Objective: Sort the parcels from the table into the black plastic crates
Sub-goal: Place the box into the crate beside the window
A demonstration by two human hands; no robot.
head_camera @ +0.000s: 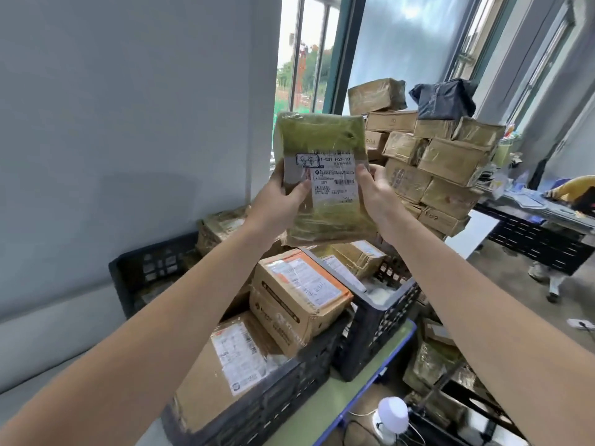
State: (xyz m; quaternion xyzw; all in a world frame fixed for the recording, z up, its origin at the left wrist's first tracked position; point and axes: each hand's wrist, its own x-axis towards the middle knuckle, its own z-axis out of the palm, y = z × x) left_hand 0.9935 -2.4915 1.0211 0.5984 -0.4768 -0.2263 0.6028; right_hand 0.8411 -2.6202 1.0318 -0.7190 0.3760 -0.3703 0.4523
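A green-topped table (325, 410) with a blue edge is running from the near centre toward the far right, carrying black plastic crates. The near crate (257, 410) is sitting on it at the left, holding cardboard boxes (299, 297) that are rising above its rim. Just beyond it, a second crate (380, 323) is standing on the same top, with more parcels inside. A third crate (151, 268) is sitting farther left, near the wall; whether it is resting on this table cannot be told. Far right, a stack of brown boxes (441, 169) is leaning high; what is bearing it is hidden.
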